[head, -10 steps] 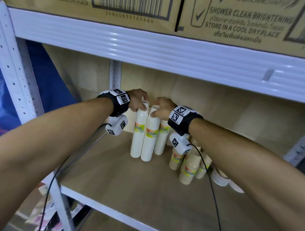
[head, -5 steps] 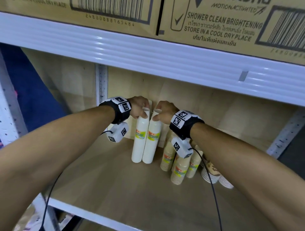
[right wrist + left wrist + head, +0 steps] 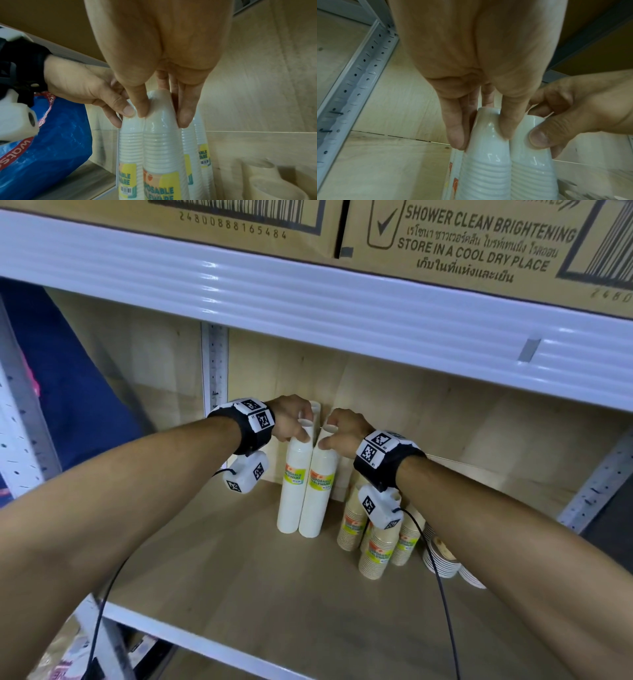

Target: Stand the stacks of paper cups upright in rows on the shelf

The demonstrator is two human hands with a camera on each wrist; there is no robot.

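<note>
Two tall wrapped stacks of white paper cups stand upright side by side near the back of the wooden shelf (image 3: 239,594). My left hand (image 3: 291,422) pinches the top of the left stack (image 3: 292,491), thumb and fingers round its tip (image 3: 488,135). My right hand (image 3: 342,433) pinches the top of the right stack (image 3: 318,491) the same way (image 3: 159,121). More white stacks (image 3: 200,142) stand just behind them against the back wall. The two held stacks touch each other.
Shorter beige cup stacks (image 3: 376,546) stand to the right, with paper plates or lids (image 3: 442,559) lying beyond. A perforated white upright (image 3: 214,364) is at the back left, a blue bag (image 3: 51,148) beside the shelf. The upper shelf beam (image 3: 342,313) with cartons hangs close above.
Both held stacks have gone from leaning to upright and pressed together, set further back on the shelf. My head view has shifted closer and to the left.
</note>
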